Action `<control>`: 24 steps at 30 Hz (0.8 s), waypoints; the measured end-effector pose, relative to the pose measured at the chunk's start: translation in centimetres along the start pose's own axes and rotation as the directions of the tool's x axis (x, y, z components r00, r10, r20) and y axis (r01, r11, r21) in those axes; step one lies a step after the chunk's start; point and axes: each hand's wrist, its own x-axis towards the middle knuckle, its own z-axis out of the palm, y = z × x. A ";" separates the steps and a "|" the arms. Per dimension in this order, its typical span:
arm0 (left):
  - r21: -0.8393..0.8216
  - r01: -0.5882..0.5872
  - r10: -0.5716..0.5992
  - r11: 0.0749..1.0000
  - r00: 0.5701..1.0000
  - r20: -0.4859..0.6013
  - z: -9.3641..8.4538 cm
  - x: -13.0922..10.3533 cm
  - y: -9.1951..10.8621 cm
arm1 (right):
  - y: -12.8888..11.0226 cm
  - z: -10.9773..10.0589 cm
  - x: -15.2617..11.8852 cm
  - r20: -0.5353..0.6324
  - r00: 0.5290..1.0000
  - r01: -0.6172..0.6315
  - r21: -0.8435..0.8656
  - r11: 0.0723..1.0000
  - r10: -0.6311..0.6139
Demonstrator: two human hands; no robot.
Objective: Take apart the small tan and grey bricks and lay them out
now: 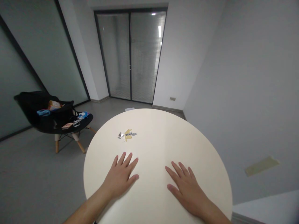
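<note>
We list: one round, smooth, cream tabletop [151, 196]; on it, beyond our left hand [120, 177], a loose cluster of small flat pieces [128, 137], yellow, grey and whitish; our right hand [187, 188], well apart; both palm-down, fingers spread.

Table [151, 124] at centre, toward viewer. On it, near side: left hand [120, 177] at left, right hand [187, 189] at right, well apart. Small loose pieces [128, 137] on table beyond left hand, toward far left edge. Chair [25, 107] on floor, left of table; bag [62, 118] on chair seat. Glass partition [42, 46] behind chair. Double glass door [130, 56] beyond table, in back wall [187, 37]; outlet [172, 99] low on back wall, right of door. Right wall [252, 93] beside table, tape strip [263, 165] on it.
</note>
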 end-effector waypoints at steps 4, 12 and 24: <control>-0.033 0.009 -0.010 0.999 0.999 -0.048 -0.8 0.4 -0.2 | 1.2 -2.2 2.3 -0.013 0.999 0.048 0.068 0.997 -0.047; -0.375 0.203 -0.315 0.905 0.912 -0.264 -3.7 5.7 -4.4 | 4.7 -2.6 10.8 -0.231 0.965 -0.111 0.082 0.990 0.127; -0.352 0.157 -0.268 0.923 0.917 -0.294 -3.2 13.3 -11.3 | 5.0 0.7 14.9 -0.419 0.894 -0.172 0.007 0.985 0.159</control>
